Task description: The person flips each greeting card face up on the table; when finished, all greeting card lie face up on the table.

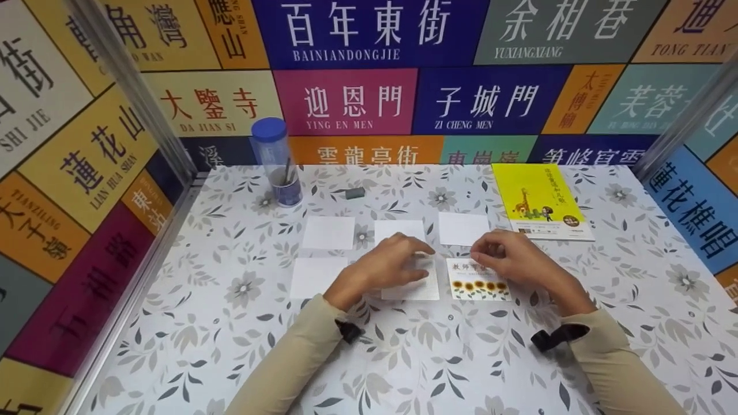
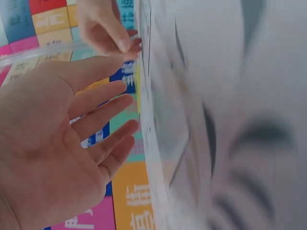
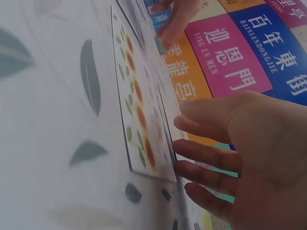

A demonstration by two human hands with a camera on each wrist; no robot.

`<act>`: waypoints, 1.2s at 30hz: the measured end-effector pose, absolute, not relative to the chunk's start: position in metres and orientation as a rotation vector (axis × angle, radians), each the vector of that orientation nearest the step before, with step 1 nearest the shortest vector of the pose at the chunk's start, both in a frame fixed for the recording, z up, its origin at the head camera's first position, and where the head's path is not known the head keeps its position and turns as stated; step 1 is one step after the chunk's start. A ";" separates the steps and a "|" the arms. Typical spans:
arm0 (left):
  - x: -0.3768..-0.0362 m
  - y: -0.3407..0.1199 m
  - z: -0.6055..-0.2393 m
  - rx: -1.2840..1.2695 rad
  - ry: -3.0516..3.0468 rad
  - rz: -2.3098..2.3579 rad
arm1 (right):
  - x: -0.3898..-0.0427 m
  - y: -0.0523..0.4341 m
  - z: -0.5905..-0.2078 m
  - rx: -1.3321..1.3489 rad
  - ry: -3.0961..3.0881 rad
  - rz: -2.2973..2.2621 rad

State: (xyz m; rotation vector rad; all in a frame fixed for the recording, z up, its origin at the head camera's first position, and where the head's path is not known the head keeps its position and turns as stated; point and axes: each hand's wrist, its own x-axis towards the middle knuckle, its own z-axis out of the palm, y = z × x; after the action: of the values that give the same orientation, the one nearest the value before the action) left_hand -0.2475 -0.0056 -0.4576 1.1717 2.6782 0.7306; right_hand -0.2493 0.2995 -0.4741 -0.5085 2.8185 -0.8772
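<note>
A card printed with a row of sunflowers and Chinese characters (image 1: 478, 291) lies flat on the table, at the right end of the near row of cards. My right hand (image 1: 513, 256) is over its upper right corner with fingers loosely bent and nothing between them; the right wrist view shows the fingertips (image 3: 181, 167) beside the card's edge. My left hand (image 1: 392, 262) hovers over a blank white card (image 1: 412, 293) in the middle of that row. Its fingers (image 2: 108, 112) are spread and relaxed, holding nothing, and it partly hides that card and the white card behind (image 1: 398, 227).
More blank white cards lie at the left (image 1: 328, 233) and back right (image 1: 464, 227). A yellow booklet (image 1: 539, 199) is at the back right. At the back left stands a clear blue-lidded bottle (image 1: 277, 155), with a small grey-green block (image 1: 355, 193) right of it. Printed wall panels (image 1: 346, 104) enclose the table.
</note>
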 end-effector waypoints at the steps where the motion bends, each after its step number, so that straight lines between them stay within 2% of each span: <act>1: -0.248 -0.012 -0.457 1.152 2.690 0.737 | -0.249 0.295 -0.474 -0.527 2.815 -0.889; 9: -0.247 -0.055 -0.467 1.097 2.728 0.784 | -0.253 0.244 -0.475 -0.731 2.714 -0.957; 16: -0.243 -0.067 -0.473 1.078 2.711 0.798 | -0.248 0.209 -0.470 -0.724 2.767 -0.796; 21: -0.240 -0.062 -0.472 1.082 2.704 0.737 | -0.237 0.202 -0.468 -0.766 2.831 -0.605; 36: -0.237 -0.067 -0.472 1.008 2.717 0.687 | -0.231 0.192 -0.466 -0.823 2.790 -0.588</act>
State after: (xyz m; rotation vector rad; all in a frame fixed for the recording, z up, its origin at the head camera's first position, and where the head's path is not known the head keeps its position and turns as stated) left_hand -0.2369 -0.0667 -0.4719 1.0080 2.7172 0.6870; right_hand -0.2307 0.1919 -0.4656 -0.8231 2.7895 -0.5880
